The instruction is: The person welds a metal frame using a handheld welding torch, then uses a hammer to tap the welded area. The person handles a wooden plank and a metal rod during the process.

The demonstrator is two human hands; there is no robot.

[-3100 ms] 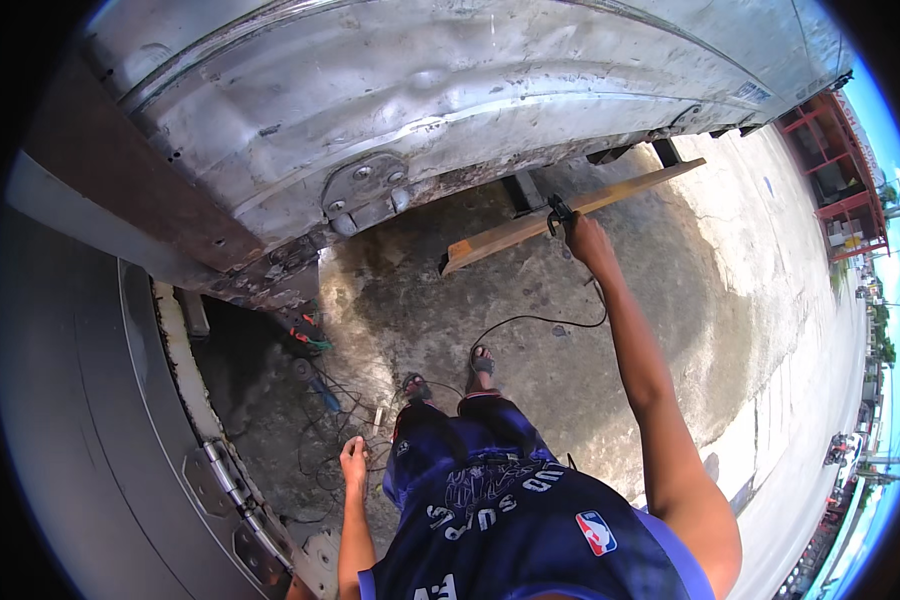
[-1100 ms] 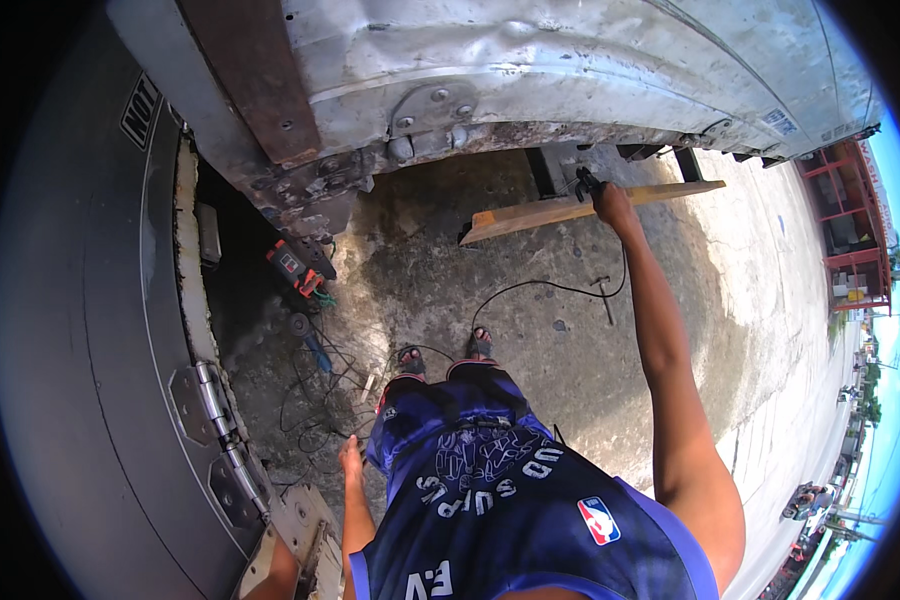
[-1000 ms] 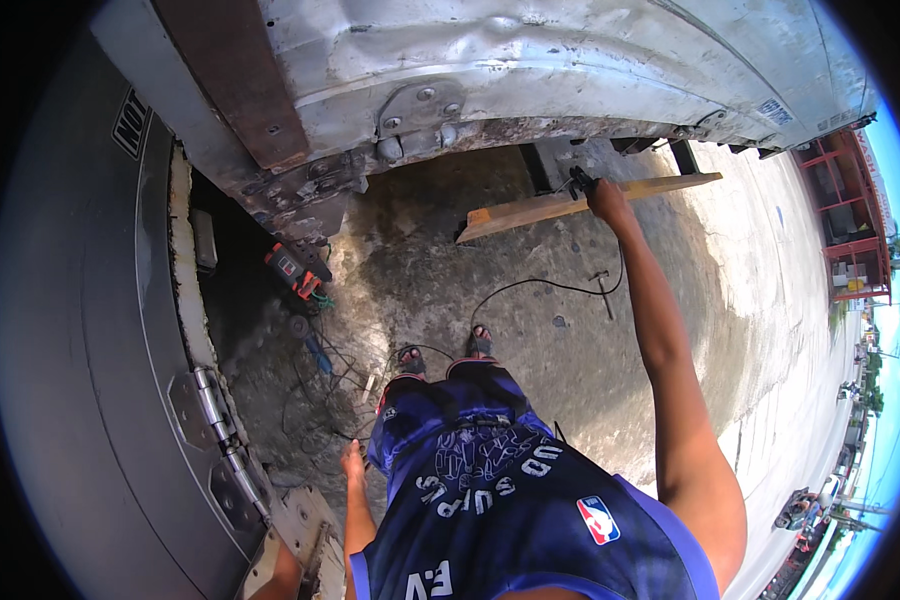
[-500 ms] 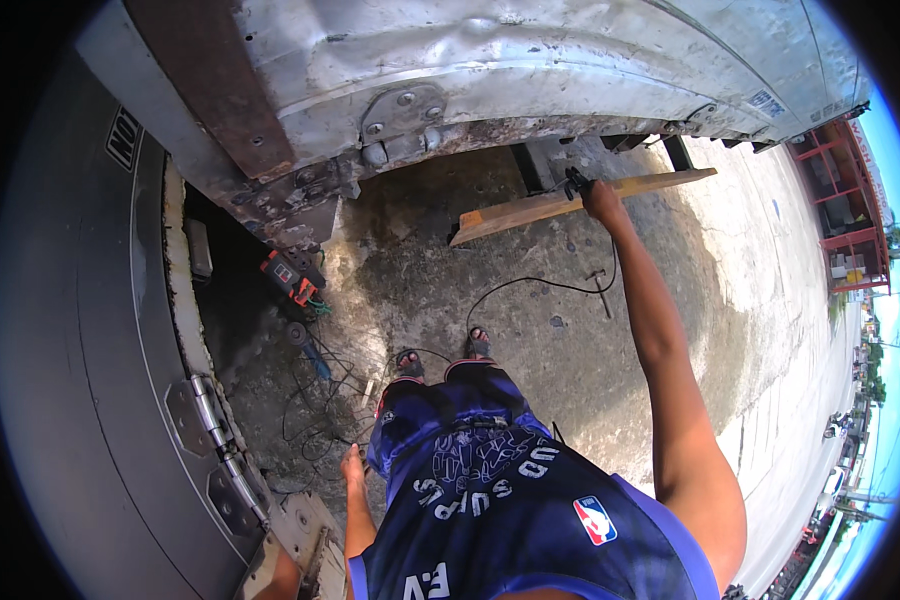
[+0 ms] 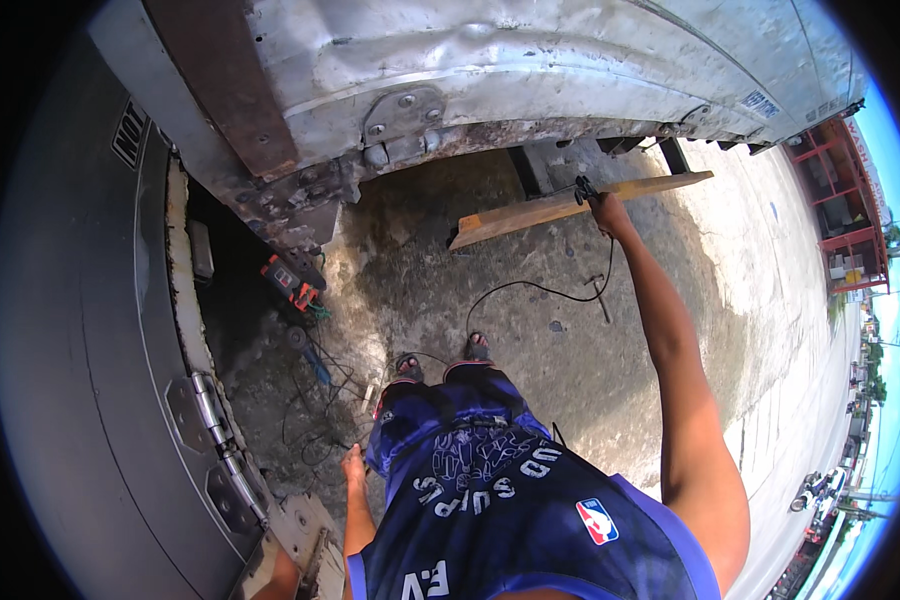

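My right hand [image 5: 611, 214] is closed around a black electrode holder [image 5: 583, 190], with my arm stretched forward. Its jaws overlap a wooden beam [image 5: 525, 216] in the view; whether they touch it I cannot tell. From the grip a black cable [image 5: 540, 284] loops down to the floor by my feet. Low beside my hip hangs my left hand [image 5: 353, 466], its fingers curled; what they hold, if anything, is too small to make out. On the concrete below the beam lies a thin hammer [image 5: 601, 300].
A dented silver metal panel [image 5: 530, 70] with rusty lower edge spans the front. To my left stands a grey door [image 5: 70, 350] with steel hinges [image 5: 210, 410]. An orange-black machine [image 5: 292, 282], a blue angle grinder [image 5: 312, 356] and tangled cords lie on the floor [image 5: 430, 280].
My right hand has shifted slightly right and back toward me, bringing the electrode holder along. My left hand stays by my hip. A parked motorcycle shows more clearly at the far right.
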